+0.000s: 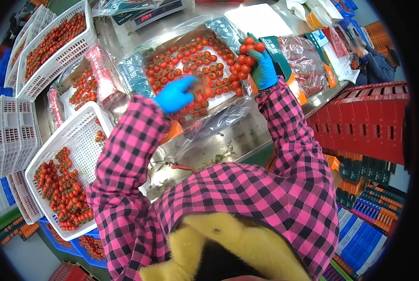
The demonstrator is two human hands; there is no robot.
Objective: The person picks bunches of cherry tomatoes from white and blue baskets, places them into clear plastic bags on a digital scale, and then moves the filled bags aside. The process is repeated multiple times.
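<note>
My left hand point(175, 94), in a blue glove, is over the near left part of an open carton point(132, 72) lined with clear plastic film. A blurred truss of cherry tomatoes point(201, 89) hangs at its fingertips, apparently in its grip. Rows of red tomatoes on green stems point(195, 58) cover much of the carton's white base. At the carton's right side my right hand point(264, 68), in a blue-green glove, holds a bunch of larger-looking red tomatoes point(243, 65). The lower end of that bunch overlaps the carton's right edge in view.
A white perforated crate point(86, 151) of tomato trusses stands at the left. Red-handled snips point(183, 168) lie near the steel table's front edge. A digital scale point(156, 14) is at the back. Another film-covered tomato carton point(302, 66) lies right; a person point(378, 65) works beyond.
</note>
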